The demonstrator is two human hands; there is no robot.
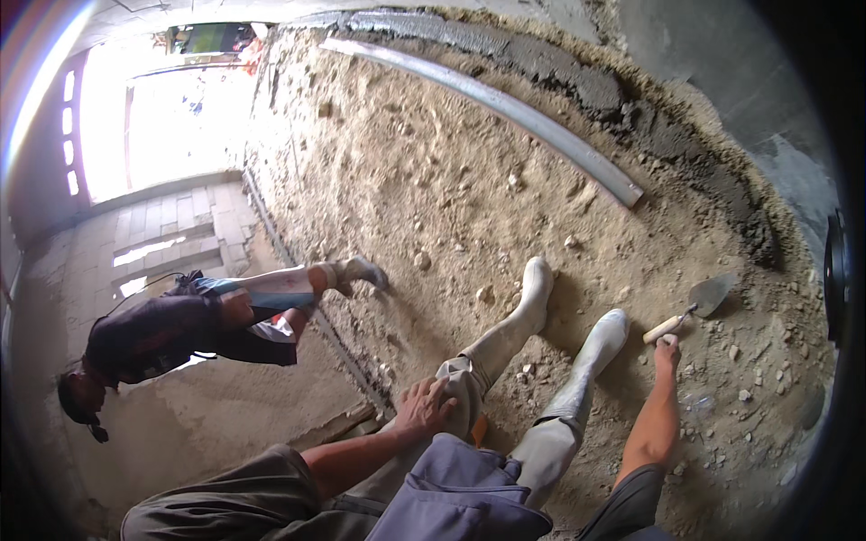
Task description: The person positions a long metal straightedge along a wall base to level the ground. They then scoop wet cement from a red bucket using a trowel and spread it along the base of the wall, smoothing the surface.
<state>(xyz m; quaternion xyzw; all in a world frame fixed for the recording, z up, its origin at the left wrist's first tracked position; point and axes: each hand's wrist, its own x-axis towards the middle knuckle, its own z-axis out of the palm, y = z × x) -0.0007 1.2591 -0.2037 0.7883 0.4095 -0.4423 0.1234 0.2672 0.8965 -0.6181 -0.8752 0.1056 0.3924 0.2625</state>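
My left hand [422, 408] rests on my left knee, its fingers lying spread over the trouser leg, with nothing in it. At the lower right, my right hand [667, 350] reaches down to the ground, fingers curled against the pale wooden handle of a trowel [713, 294]. The trowel's grey blade points away to the right over the sandy soil. Part of the grip is hidden by the small size of the hand in view. My light rubber boots [603, 343] stand on the soil just left of the trowel.
A long metal straightedge bar [505, 106] lies on the uneven, stony soil. Beyond it runs a band of dark wet mortar [577, 86] along the wall. At the left, a co-worker [171, 325] in dark clothing and boots is on a paved strip bordered by a narrow edge [311, 302].
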